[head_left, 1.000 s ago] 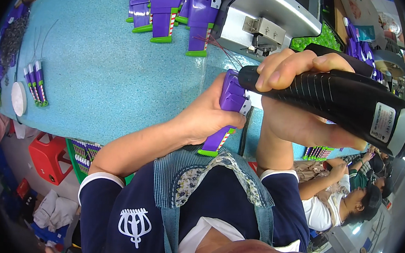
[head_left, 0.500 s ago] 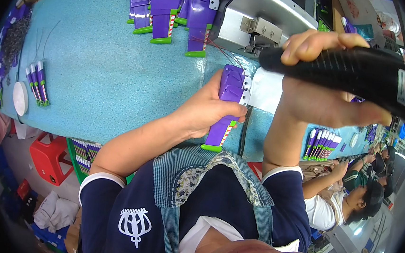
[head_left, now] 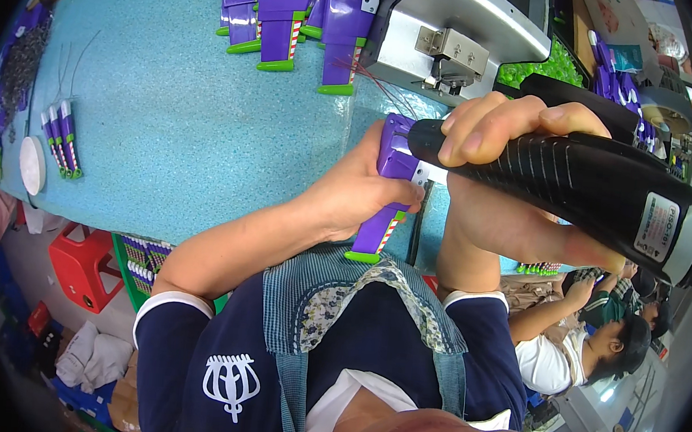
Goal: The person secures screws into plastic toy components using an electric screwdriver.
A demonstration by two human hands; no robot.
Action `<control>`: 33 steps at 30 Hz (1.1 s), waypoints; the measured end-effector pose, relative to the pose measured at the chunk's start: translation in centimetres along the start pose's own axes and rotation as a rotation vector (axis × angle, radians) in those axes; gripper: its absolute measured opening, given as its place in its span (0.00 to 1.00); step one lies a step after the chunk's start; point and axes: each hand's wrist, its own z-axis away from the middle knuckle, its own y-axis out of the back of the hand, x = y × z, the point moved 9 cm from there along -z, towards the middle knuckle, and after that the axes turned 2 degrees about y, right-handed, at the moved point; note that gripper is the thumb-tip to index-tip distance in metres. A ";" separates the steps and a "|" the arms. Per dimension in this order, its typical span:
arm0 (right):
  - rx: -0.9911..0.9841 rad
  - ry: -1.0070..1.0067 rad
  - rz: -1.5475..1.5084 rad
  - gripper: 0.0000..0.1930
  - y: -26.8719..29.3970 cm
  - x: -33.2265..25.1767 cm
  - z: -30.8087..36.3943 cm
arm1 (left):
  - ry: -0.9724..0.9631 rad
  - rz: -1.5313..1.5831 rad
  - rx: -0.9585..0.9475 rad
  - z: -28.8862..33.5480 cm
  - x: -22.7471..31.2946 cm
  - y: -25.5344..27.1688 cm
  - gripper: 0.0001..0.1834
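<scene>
My left hand (head_left: 356, 191) is wrapped round a purple plastic toy part (head_left: 375, 230) with a green tip, a red-and-white striped edge and white tabs with holes. Thin reddish wires run from its upper end. Above and to the right, my right hand (head_left: 492, 215) grips a thick black power tool (head_left: 565, 172), shaped like an electric screwdriver, with a silver band at its rear end. The tool's narrow end overlaps the top of the toy part in this view. Its working tip is hidden, so I cannot tell whether they touch.
Several similar purple parts (head_left: 278, 36) lie at the back, beside a silver metal fixture (head_left: 446, 33). Three slim purple pieces (head_left: 62, 141) and a white round lid (head_left: 33, 165) sit at the left. A red stool (head_left: 84, 268) stands below; a co-worker (head_left: 550, 358) sits at the right.
My right hand has brought the black power tool left and down, over the toy part's upper end. My left hand keeps its grip, nearly still.
</scene>
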 end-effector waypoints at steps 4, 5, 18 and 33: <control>0.029 -0.034 -0.020 0.52 0.4 0.3 -0.1 | -0.027 0.002 -0.013 -0.2 0.1 0.1 0.31; 0.024 -0.044 -0.076 0.52 0.5 0.7 -0.4 | -0.012 0.000 -0.028 -0.2 0.3 -0.1 0.30; 0.030 -0.063 -0.080 0.52 1.5 -1.3 -2.3 | 0.014 -0.063 0.079 -0.7 0.2 0.9 0.25; -0.100 -0.071 0.061 0.51 -0.7 -0.8 -0.1 | -0.030 -0.030 0.096 -0.3 0.3 0.7 0.22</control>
